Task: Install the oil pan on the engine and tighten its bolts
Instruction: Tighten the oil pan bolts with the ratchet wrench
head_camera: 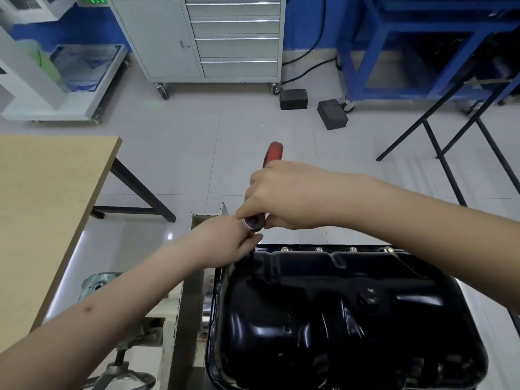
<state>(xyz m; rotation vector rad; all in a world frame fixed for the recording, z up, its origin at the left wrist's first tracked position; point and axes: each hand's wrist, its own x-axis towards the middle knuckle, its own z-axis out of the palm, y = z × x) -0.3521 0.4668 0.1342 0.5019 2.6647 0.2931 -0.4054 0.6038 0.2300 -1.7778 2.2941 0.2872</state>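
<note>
At the far left corner of the black oil pan point(337, 313), the right hand point(287, 195) grips the red-handled ratchet point(274, 153) while the left hand point(225, 237) pinches its socket shaft point(251, 253).

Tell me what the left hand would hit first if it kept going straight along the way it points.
The left hand points up and right at the ratchet head, which its fingers already seem to touch just beneath; right behind it is the right hand. Depth is unclear.

Both forearms are bare from the frame edges to the wrists, with no sleeve in view. The left hand point(225, 235) and the right hand point(287, 192) are ungloved. A small reddish mark point(89, 308) sits on the left forearm.
</note>
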